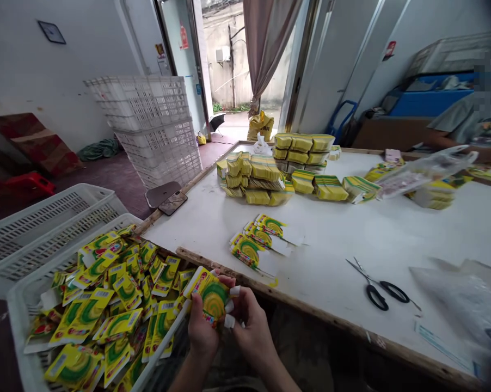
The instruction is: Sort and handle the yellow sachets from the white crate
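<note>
- Yellow, flat cardboard packet printed with a green spiral (213, 296) is held just off the near left edge of the table, right beside a filled crate.
- Left hand (203, 329) grips this packet, its thumb pressed on the printed face and its other fingers behind.
- Right hand (253, 326), with white coverings on its fingertips (229, 322), curls in at the packet's right side; whether it pinches the edge, I cannot tell.
- To the left, a white slotted plastic crate (19, 337) is heaped with similar yellow-and-green packets (126, 291), lying at all angles.
- Just beyond the hands, on the white tabletop with a worn wooden edge (323, 239), lies a short overlapping row of yellow spiral-printed cards (249, 250).
- Farther right, black-handled metal scissors (376, 282) lie with blades slightly parted, tips toward the far left.
- At the near right rests a crumpled clear plastic bag (461, 299).
- At the far side stand stacked bundles of yellow cards (265, 169).
- By the table's left edge lies a dark rectangular phone (174, 203).
- On the far left floor rises a tall stack of white slotted crates (155, 120).
</note>
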